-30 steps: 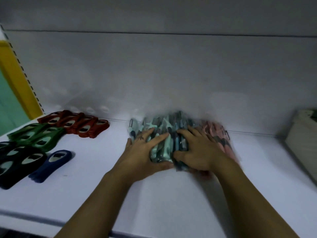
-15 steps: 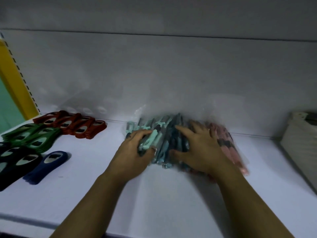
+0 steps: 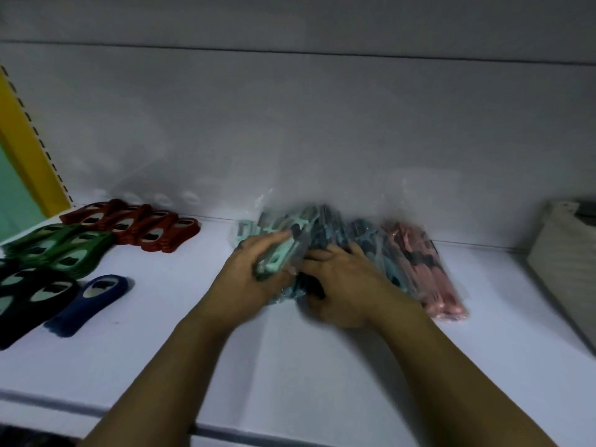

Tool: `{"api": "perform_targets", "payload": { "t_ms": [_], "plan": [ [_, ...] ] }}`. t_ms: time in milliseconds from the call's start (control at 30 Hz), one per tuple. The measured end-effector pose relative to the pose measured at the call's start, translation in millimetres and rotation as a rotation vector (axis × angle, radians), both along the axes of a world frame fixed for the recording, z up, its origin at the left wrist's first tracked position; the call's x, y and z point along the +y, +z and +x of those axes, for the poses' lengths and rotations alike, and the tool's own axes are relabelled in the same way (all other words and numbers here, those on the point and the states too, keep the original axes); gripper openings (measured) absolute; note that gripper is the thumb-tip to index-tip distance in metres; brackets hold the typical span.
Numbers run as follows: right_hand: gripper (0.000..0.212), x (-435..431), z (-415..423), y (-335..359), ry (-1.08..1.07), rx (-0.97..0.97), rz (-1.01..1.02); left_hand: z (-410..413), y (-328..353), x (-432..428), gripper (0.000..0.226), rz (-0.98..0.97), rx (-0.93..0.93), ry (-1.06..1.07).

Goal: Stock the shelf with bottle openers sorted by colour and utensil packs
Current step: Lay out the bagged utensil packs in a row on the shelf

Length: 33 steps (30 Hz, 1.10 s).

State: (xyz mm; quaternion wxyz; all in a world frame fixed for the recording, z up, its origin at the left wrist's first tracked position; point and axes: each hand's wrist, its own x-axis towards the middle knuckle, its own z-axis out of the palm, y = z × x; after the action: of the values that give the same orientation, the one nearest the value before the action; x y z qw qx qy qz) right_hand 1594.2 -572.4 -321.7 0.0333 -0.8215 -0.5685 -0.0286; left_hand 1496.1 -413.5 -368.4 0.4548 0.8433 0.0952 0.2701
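A pile of clear-wrapped utensil packs (image 3: 329, 230) lies against the back of the white shelf (image 3: 290, 366), teal and dark ones in the middle and pink packs (image 3: 422, 262) at its right. My left hand (image 3: 248, 279) is curled around a teal pack (image 3: 277, 262) at the pile's left front. My right hand (image 3: 348, 285) presses on the dark packs beside it. Bottle openers lie at the left in colour groups: red (image 3: 142, 227), green (image 3: 61, 250), black (image 3: 25, 295) and one blue (image 3: 93, 301).
A pale woven basket (image 3: 564, 259) stands at the shelf's right end. A yellow perforated upright (image 3: 29, 146) borders the shelf on the left. The shelf's front edge (image 3: 96, 411) runs below my forearms.
My left hand went from lying flat on the pile to closing around a teal pack at its left. The pile has spread rightward, showing more of the pink packs.
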Motion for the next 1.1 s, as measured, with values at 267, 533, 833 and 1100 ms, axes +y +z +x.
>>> {"api": "perform_targets", "payload": {
  "t_ms": [267, 533, 833, 1100],
  "plan": [
    [0.058, 4.0, 3.1, -1.2, -0.005, 0.011, -0.003, 4.0, -1.6, 3.9, 0.051, -0.139, -0.067, 0.102],
    [0.048, 3.9, -12.4, -2.5, 0.061, -0.078, 0.059, -0.7, 7.0, 10.1, 0.047, -0.527, -0.135, 0.242],
    [0.078, 22.2, -23.1, -7.6, 0.165, -0.014, -0.043, 2.5, 5.1, 11.5, 0.04, -0.543, -0.196, 0.295],
    [0.045, 23.6, -18.7, -1.3, 0.085, 0.033, -0.035, 4.8, 0.9, 9.4, 0.041, -0.39, -0.08, 0.291]
  ]
}}
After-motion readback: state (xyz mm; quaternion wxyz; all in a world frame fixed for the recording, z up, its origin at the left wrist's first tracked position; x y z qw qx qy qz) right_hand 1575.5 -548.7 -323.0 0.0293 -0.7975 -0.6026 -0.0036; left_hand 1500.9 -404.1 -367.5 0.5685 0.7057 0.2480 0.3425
